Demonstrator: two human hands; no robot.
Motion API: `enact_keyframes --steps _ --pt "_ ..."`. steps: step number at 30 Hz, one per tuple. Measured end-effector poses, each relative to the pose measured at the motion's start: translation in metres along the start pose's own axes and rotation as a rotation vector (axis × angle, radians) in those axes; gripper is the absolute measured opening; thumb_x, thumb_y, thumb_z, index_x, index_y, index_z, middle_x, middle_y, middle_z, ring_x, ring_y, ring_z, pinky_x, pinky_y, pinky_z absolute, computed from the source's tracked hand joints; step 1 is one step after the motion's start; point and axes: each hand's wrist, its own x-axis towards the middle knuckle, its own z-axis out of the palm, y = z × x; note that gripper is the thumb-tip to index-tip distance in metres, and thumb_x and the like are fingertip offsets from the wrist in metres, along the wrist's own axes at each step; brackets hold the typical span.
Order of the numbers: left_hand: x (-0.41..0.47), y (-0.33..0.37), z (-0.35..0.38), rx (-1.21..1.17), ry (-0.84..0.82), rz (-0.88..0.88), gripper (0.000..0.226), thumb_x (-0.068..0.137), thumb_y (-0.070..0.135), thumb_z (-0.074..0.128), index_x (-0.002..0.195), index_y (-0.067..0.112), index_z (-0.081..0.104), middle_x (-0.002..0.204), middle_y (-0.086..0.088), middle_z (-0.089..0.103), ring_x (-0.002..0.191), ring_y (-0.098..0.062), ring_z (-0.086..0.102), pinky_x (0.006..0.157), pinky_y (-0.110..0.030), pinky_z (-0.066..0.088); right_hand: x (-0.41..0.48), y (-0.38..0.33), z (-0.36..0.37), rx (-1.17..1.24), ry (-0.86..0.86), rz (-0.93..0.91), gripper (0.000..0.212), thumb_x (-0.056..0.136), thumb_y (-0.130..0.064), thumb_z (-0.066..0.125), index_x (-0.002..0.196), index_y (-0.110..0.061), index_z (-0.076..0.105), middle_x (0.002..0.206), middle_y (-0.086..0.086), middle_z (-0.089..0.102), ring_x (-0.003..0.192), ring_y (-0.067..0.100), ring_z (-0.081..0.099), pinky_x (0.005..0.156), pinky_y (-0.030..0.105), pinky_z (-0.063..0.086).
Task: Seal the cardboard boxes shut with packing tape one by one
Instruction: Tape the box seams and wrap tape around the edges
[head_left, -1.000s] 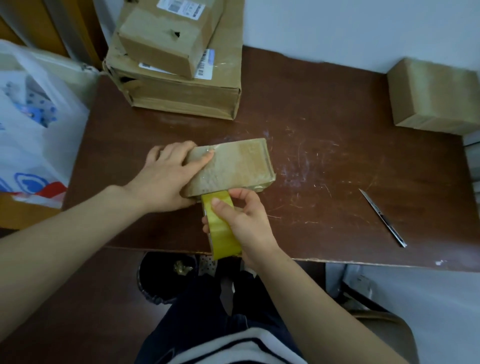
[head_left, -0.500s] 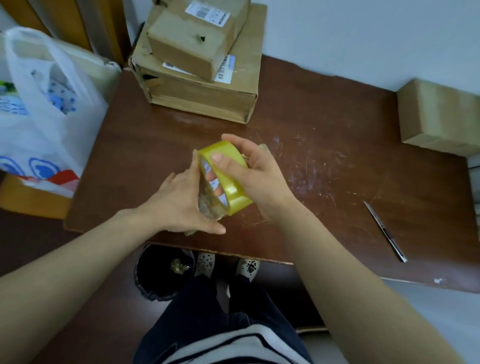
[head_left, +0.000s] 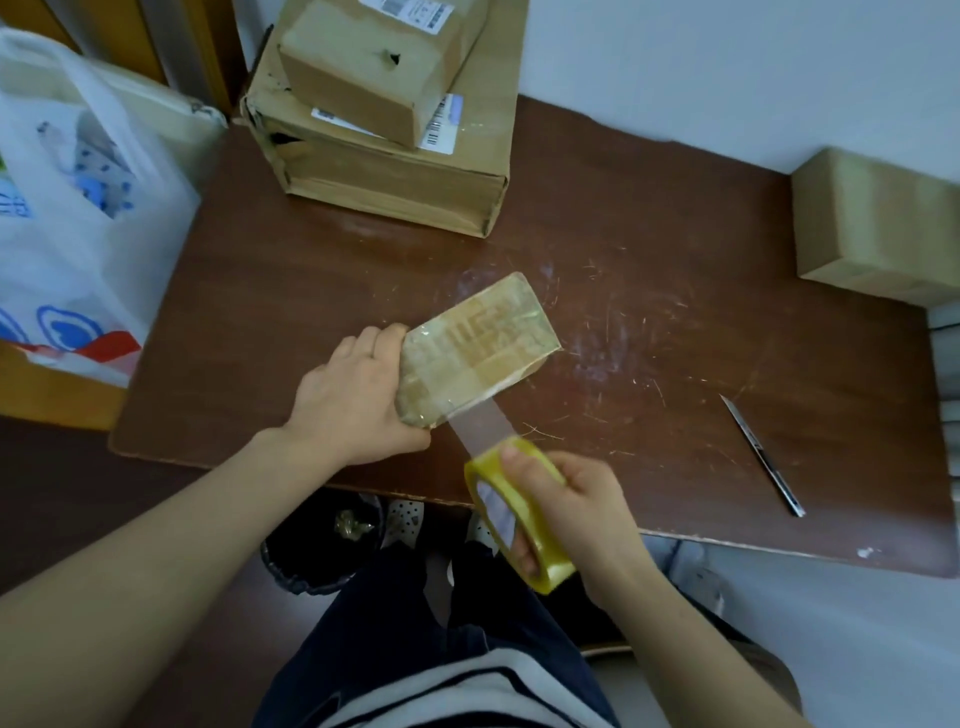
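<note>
Gripping the small cardboard box (head_left: 478, 348) at its 9 o'clock end, the left hand (head_left: 358, 400) steadies it on the table (head_left: 675, 260). The box lies skewed, toward 7 o'clock of the table's centre, with its top glossy with tape. The right hand (head_left: 576, 514), at 5 o'clock of the box, clasps the yellow tape roll (head_left: 545, 558), fingers through its core and thumb on the rim. A clear tape strip (head_left: 480, 423) runs from the roll to the box's near side. Two stacked cartons (head_left: 384, 171) sit at 11 o'clock, a single carton (head_left: 878, 223) at 2 o'clock, and a blade (head_left: 761, 454) at 4 o'clock, well apart.
</note>
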Motion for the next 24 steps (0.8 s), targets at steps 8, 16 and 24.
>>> enact_keyframes --steps 8,16,24 --pt "0.001 -0.001 -0.001 -0.014 -0.003 -0.022 0.112 0.054 0.058 0.078 0.143 0.019 0.021 0.132 0.001 0.039 0.122 -0.021 0.038 0.085 -0.040 0.043 0.052 0.014 -0.001 -0.262 -0.097 0.355 0.051 0.089 -0.043 0.060 0.074 0.005 0.061 0.050 0.017 0.063 0.037 0.026 0.057 0.045 0.027 0.051" --pt "-0.004 0.003 -0.010 0.095 -0.099 0.010 0.137 0.053 0.072 0.072 0.150 0.013 -0.005 0.148 -0.009 0.024 0.138 -0.026 0.023 0.109 -0.049 0.027 0.091 -0.020 0.015 -0.573 -0.172 0.333 0.045 0.088 -0.038 0.060 0.106 0.003 0.058 0.113 0.022 0.062 0.103 0.037 0.062 0.092 0.047 0.052" --pt "0.001 0.033 0.008 0.419 0.057 0.317 0.132 0.069 0.077 0.052 0.136 0.007 -0.037 0.150 -0.012 -0.036 0.143 -0.026 -0.025 0.115 -0.040 -0.016 0.100 -0.023 0.012 -0.427 -0.193 0.385 0.028 0.092 -0.023 0.057 0.083 0.003 0.057 0.046 0.017 0.060 0.035 0.026 0.057 0.036 0.026 0.048"
